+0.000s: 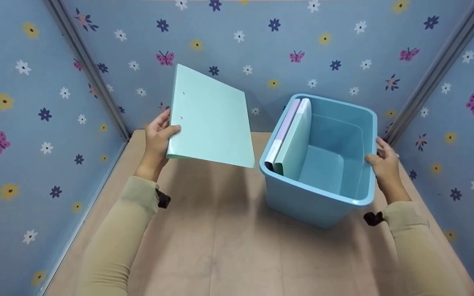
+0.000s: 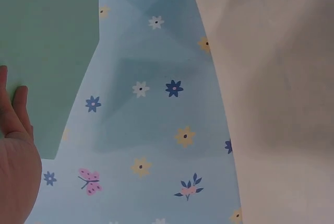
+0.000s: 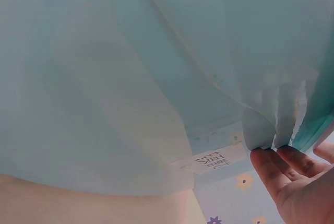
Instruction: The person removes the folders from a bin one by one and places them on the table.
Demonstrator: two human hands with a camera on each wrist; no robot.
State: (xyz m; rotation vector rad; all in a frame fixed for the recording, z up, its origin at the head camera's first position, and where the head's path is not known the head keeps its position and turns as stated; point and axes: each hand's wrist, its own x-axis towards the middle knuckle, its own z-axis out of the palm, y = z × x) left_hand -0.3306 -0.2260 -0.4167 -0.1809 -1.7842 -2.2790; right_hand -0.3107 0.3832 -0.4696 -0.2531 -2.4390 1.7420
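Observation:
In the head view my left hand (image 1: 159, 137) holds up a mint-green file folder (image 1: 212, 119) by its spine edge. The thumb lies on the cover and the other fingers go behind it. Two round holes show near the spine. The left wrist view has the folder's green underside (image 2: 47, 51) against the fingers. On the right, my right hand (image 1: 385, 164) grips the rim of a blue plastic bin (image 1: 315, 201), its thumb over the edge. Inside, a purple-and-white folder (image 1: 285, 127) and another mint-green folder (image 1: 296, 139) stand upright against the left wall.
Blue walls (image 1: 237, 53) with flowers and butterflies enclose the back and both sides. Grey metal posts (image 1: 89, 70) mark the corners. The bin stands on a beige surface (image 1: 220, 246). A white label with dark writing (image 3: 211, 161) appears in the right wrist view.

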